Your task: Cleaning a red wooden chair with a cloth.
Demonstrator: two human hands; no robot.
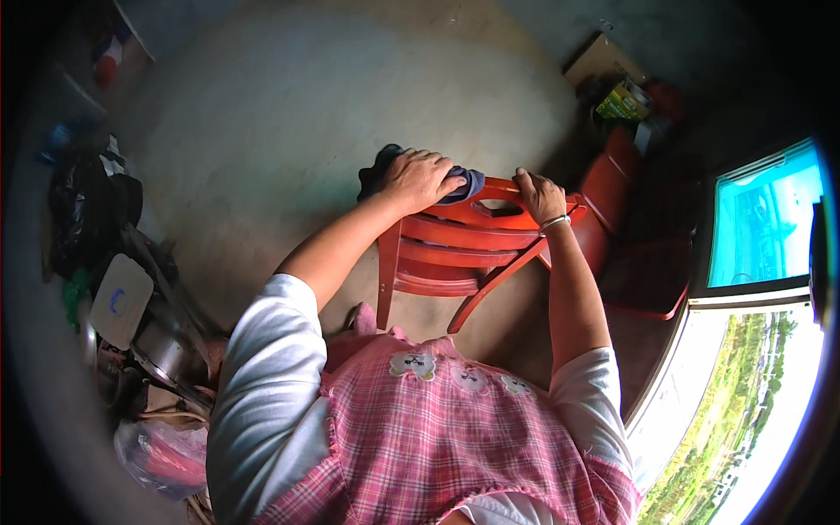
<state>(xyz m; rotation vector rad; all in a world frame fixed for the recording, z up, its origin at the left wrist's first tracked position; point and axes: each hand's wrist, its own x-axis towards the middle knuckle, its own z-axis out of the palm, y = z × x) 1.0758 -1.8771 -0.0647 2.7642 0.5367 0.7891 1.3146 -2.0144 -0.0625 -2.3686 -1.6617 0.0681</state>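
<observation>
A reddish-brown wooden chair (459, 234) with a slatted back stands in front of me. My left hand (420, 182) presses a dark blue cloth (378, 175) onto the left end of the chair's top rail, its fingers bent over the cloth. Part of the cloth hangs past the rail's corner. At the right end of the same rail, near an oval cut-out, my right hand (541, 197) grips the wood, thumb on the near side. A thin bracelet circles that wrist. The chair's seat is mostly hidden behind its back.
More red chairs (604, 197) stand close on the right, beside a bright window (761, 223). Cardboard and a green-yellow box (623, 101) lie at the far right. Along the left are black plastic bags (87, 206), a metal pot (162, 350) and a clear bag with something pink (162, 455).
</observation>
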